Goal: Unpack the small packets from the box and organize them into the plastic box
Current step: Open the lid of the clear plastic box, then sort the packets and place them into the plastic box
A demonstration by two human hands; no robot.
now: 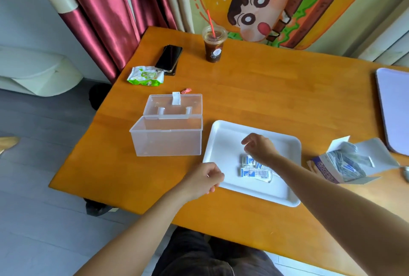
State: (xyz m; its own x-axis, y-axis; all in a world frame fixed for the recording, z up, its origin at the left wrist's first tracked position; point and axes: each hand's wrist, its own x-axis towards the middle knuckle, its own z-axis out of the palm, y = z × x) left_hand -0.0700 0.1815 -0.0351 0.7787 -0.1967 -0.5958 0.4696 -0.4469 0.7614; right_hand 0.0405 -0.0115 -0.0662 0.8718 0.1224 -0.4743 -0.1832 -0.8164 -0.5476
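Glossy blue-and-white small packets lie on the smooth white rectangular tray, at 3 o'clock of the clear, open-lidded plastic box. The right hand hovers above them, loosely curled and empty. The left hand curls at the tray's 8 o'clock rim, grip unclear.

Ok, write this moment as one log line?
packets: on tray | plastic box: open, empty | right hand: over packets | left hand: at tray edge

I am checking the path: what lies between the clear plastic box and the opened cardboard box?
In the head view, the white tray lies between the plastic box and the cardboard box, holding a few small packets, the right hand above them.
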